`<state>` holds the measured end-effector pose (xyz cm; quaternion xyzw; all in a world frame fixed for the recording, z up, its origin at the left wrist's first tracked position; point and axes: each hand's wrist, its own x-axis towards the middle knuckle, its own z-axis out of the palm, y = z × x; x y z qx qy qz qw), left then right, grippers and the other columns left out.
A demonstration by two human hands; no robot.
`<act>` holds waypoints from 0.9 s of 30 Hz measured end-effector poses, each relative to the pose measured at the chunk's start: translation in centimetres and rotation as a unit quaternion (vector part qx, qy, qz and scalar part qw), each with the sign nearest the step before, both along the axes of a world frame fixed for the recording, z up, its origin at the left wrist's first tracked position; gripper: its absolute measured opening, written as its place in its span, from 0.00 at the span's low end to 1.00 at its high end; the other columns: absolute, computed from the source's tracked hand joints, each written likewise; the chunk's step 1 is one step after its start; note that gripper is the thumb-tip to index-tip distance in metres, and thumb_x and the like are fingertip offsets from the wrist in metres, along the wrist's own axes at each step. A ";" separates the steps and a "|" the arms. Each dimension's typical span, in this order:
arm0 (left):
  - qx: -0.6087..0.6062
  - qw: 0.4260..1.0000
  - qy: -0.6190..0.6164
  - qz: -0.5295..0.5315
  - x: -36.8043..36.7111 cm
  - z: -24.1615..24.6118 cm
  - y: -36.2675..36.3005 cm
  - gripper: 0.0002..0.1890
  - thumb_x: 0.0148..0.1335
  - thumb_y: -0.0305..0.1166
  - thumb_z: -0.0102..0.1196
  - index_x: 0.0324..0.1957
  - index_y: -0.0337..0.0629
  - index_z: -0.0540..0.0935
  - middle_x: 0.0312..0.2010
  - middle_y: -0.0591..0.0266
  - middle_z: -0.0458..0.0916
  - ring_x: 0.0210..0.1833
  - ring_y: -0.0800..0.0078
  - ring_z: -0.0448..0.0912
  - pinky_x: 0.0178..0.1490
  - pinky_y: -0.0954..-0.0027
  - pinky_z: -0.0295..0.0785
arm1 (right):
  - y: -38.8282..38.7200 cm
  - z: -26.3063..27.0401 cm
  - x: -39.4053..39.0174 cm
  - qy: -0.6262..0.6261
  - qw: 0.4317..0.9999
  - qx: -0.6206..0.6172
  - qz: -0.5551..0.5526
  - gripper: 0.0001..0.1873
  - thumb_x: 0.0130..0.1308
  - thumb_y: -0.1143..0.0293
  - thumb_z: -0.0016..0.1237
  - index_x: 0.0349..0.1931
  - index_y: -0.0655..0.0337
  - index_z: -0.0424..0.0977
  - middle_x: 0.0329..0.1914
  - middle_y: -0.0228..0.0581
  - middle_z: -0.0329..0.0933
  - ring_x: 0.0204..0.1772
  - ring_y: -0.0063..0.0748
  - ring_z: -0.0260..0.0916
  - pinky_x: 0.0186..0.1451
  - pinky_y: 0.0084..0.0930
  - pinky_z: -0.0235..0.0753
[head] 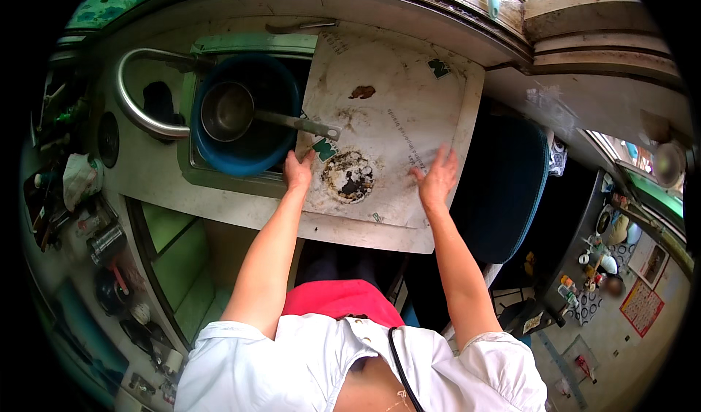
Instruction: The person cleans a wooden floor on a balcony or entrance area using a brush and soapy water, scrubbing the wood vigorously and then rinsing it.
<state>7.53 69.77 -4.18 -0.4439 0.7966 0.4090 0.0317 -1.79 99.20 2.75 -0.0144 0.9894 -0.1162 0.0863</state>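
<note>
A worn, stained board [383, 132] with printed marks and a burnt patch lies on the countertop to the right of the sink. At its left edge, beside the blue basin, is my left hand [298, 171], thumb apart from the fingers. My right hand [438, 177] rests on or just over the board near its right edge, fingers spread. Both hands hold nothing visible. The blue plastic basin [245, 165] sits in the sink, and a metal saucepan [227, 110] is in it, its long handle reaching over the board.
A curved metal faucet [128, 97] arches left of the basin. A knife [301, 26] lies behind the board by the window ledge. The dark blue chair back [509, 187] stands close on the right. Pans and pots [107, 245] are at the far left.
</note>
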 end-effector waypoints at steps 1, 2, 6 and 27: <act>-0.003 1.000 -0.012 -0.004 -0.1 0.1 0.0 0.27 0.52 0.46 0.61 0.41 0.29 0.74 0.37 0.42 0.78 0.42 0.49 0.75 0.46 0.60 0.68 | -1.2 1.4 0.7 -0.010 0.998 0.023 0.053 0.53 0.39 0.60 0.67 0.65 0.58 0.47 0.64 0.64 0.47 0.66 0.60 0.48 0.57 0.51 0.61; -0.005 1.000 -0.025 -0.007 -0.2 0.2 0.0 0.27 0.51 0.46 0.61 0.41 0.29 0.74 0.37 0.42 0.78 0.42 0.49 0.75 0.45 0.60 0.68 | -2.2 1.9 1.9 -0.070 0.996 0.026 0.057 0.54 0.38 0.61 0.67 0.65 0.56 0.46 0.66 0.65 0.44 0.67 0.62 0.45 0.56 0.53 0.61; 0.023 0.996 -0.087 -0.018 -0.2 0.4 -0.7 0.30 0.48 0.52 0.60 0.42 0.34 0.73 0.43 0.41 0.75 0.49 0.46 0.71 0.50 0.55 0.65 | -4.2 1.9 4.0 -0.185 0.981 0.025 0.061 0.58 0.35 0.64 0.68 0.67 0.54 0.43 0.69 0.67 0.35 0.70 0.67 0.36 0.54 0.59 0.63; -0.150 0.867 -0.436 -0.190 8.9 5.4 -5.3 0.47 0.26 0.48 0.74 0.50 0.42 0.64 0.50 0.59 0.67 0.55 0.64 0.65 0.57 0.63 0.65 | -3.4 1.9 2.3 -0.249 0.962 0.052 0.097 0.62 0.37 0.64 0.68 0.68 0.54 0.35 0.67 0.74 0.31 0.68 0.74 0.37 0.63 0.52 0.58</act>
